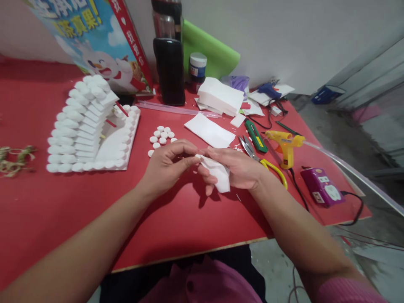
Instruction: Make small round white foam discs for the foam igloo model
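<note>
Above the red table, both hands hold a small white sheet of paper or tissue (217, 173). My left hand (172, 163) pinches its upper left corner between thumb and forefinger. My right hand (238, 166) has its fingers folded around the sheet, whose lower end hangs down over the palm. Just behind the hands lies a folded white sheet (210, 130). Several round white balls (162, 135) sit close to my left hand. Scissors (267, 162) with yellow handles and a green utility knife (256, 135) rest beyond my right hand.
A white stepped model (83, 130) edged with white rounds stands on the left. On the right are a yellow glue gun (285, 145) and a purple power socket (323, 187). A dark bottle (169, 71), a jar (198, 67) and a white stack (221, 96) line the back.
</note>
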`<move>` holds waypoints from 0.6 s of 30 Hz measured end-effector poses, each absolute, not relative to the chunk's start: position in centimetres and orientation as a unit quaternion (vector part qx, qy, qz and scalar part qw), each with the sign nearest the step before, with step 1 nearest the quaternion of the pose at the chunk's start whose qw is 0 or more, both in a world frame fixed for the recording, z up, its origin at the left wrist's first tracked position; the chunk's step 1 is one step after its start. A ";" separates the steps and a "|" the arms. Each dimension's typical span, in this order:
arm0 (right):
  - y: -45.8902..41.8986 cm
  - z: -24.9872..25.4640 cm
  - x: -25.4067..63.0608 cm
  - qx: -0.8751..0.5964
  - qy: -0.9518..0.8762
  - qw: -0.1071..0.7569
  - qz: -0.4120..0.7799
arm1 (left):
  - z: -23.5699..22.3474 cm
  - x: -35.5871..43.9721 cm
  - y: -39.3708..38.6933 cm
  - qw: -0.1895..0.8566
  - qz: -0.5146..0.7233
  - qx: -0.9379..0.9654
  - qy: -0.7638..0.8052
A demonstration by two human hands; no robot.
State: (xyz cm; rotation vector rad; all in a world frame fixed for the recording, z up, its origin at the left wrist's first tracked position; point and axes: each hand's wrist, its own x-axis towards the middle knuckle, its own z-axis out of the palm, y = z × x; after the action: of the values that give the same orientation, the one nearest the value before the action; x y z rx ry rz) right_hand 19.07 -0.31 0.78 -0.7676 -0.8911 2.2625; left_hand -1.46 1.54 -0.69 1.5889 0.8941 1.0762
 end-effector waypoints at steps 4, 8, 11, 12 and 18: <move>-0.5 1.2 19.3 -0.303 -0.358 0.303 0.830 | -0.7 -1.3 1.5 0.502 0.465 0.631 0.366; -0.6 1.2 18.9 -0.374 -0.456 0.337 0.734 | -0.8 -1.1 1.3 0.546 0.464 0.582 0.384; -1.1 1.1 18.3 -0.476 -0.550 0.366 0.581 | -0.9 -0.8 1.0 0.582 0.461 0.532 0.406; -1.3 1.0 18.1 -0.510 -0.576 0.372 0.520 | -1.0 -0.6 0.8 0.592 0.463 0.517 0.409; -2.6 0.8 17.0 -0.506 -0.763 0.384 0.119 | -1.2 0.3 0.1 0.565 0.518 0.495 0.409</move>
State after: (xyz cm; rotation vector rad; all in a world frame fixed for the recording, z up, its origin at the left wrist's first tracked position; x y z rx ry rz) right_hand 17.02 -2.62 0.82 -1.2897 -1.9448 0.3026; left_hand 0.25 0.11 -1.18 1.1640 0.9618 1.2189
